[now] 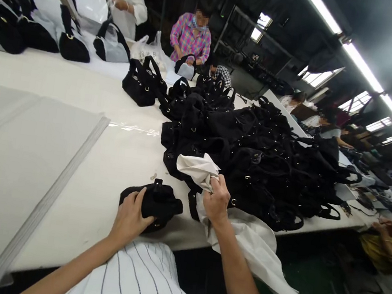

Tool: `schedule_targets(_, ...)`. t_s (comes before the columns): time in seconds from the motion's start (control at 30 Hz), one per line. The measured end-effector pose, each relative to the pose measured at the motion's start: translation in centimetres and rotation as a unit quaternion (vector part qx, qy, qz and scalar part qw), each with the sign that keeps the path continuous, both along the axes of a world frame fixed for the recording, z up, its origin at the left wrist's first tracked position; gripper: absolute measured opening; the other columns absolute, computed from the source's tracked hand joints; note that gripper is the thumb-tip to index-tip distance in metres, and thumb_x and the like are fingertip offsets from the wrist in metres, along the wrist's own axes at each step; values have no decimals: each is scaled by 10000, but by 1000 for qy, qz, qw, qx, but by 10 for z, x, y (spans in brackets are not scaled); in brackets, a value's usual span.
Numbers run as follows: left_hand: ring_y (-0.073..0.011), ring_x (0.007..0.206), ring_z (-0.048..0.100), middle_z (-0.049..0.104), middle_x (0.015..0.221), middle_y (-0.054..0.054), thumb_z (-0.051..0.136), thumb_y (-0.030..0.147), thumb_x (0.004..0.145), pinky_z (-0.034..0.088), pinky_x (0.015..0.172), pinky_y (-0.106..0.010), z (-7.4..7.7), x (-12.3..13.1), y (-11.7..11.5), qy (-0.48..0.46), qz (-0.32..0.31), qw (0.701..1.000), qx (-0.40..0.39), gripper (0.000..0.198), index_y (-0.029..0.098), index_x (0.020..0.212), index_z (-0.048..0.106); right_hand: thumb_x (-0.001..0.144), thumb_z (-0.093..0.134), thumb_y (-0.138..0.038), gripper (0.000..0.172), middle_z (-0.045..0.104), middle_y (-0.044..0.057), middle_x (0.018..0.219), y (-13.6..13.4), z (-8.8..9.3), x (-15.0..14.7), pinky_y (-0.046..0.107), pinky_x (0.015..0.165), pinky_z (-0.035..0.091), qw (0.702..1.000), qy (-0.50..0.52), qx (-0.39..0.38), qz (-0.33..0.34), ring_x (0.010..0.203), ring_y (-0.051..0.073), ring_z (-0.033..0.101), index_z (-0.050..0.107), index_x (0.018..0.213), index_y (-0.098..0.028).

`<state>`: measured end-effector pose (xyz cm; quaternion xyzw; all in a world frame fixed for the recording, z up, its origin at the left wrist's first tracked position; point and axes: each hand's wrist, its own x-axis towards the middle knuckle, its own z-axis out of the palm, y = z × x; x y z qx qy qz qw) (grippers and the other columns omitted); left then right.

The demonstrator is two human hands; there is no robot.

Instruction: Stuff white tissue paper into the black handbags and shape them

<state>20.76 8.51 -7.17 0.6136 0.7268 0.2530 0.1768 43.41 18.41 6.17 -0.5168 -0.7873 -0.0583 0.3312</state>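
Note:
A small black fabric handbag [164, 203] lies at the table's near edge, right in front of my body. My left hand [131, 216] grips its left side, thumb and fingers wrapped on the cloth. Closed in a fist, my right hand [217, 199] holds a bunched sheet of white paper [198, 168]. The crumpled end sticks out past the fist, while a long piece trails below my forearm and over the table edge. Just beyond the right hand begins a big heap of black handbags [241, 138] with gold-coloured rings.
On the left lies a thick stack of large white sheets [28, 143]. Finished-looking black and grey handbags [73, 44] line the far side, near a white plastic bag [151, 50]. Co-workers stand across the white table [122, 149]; another person in yellow [391, 247] sits at the right.

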Motion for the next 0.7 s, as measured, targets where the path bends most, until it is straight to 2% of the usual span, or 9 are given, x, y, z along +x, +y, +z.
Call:
schedule_targets(0.1,-326,1050,537,547,1172,-190,578,324,809,463,859,-444,2,2,14,97,-12,995,-12,680,92,1413,371,782,566,-167,118,554,76,970,0,-6,-20,267,758,453,997,-25,-42,52,851,186,555,626,881,-191)
schedule_targets(0.17,-306,980,566,590,1083,-175,554,265,812,463,810,-408,-5,-3,18,118,-33,992,-19,568,79,1337,439,781,658,-314,177,555,75,1015,-1,-7,-35,263,763,454,991,-35,-96,87,881,190,561,636,913,-198)
schedule_targets(0.27,-260,901,609,633,1036,-130,506,224,814,463,725,-340,-17,-17,11,55,-12,998,3,364,142,1169,514,767,691,-538,377,536,58,1032,1,-4,-49,253,742,446,975,-18,-189,117,891,183,554,633,938,-207)
schedule_targets(0.33,-224,806,624,654,941,-71,504,235,804,460,687,-311,-21,-29,0,-26,53,998,30,248,197,1048,524,839,592,-599,400,508,33,973,8,1,-52,250,739,433,959,15,-247,135,851,162,532,618,925,-209)
schedule_targets(0.43,-188,674,610,635,776,-1,538,263,748,465,659,-289,-21,-43,-15,-141,154,977,44,202,230,947,519,992,355,-501,391,444,3,874,25,7,-63,246,773,414,918,71,-320,225,803,133,493,582,881,-203)
schedule_targets(0.53,-188,694,621,654,797,-3,527,268,706,483,654,-286,-22,-48,-22,-208,192,958,44,231,232,934,534,981,434,-429,286,431,3,891,43,2,-89,252,834,405,874,100,-332,341,859,137,487,581,919,-191)
schedule_targets(0.6,-212,739,638,666,816,-23,513,270,696,505,674,-316,-27,-48,-23,-221,198,953,55,234,227,925,543,934,537,-387,216,463,13,945,47,-8,-110,262,878,402,840,113,-339,408,918,147,496,588,1001,-189)
schedule_targets(0.7,-278,800,654,659,778,-61,521,278,687,534,716,-411,-37,-50,-25,-206,198,956,72,189,221,866,535,874,616,-353,221,534,17,977,34,-38,-131,268,889,413,763,147,-412,475,937,152,527,591,1014,-184)
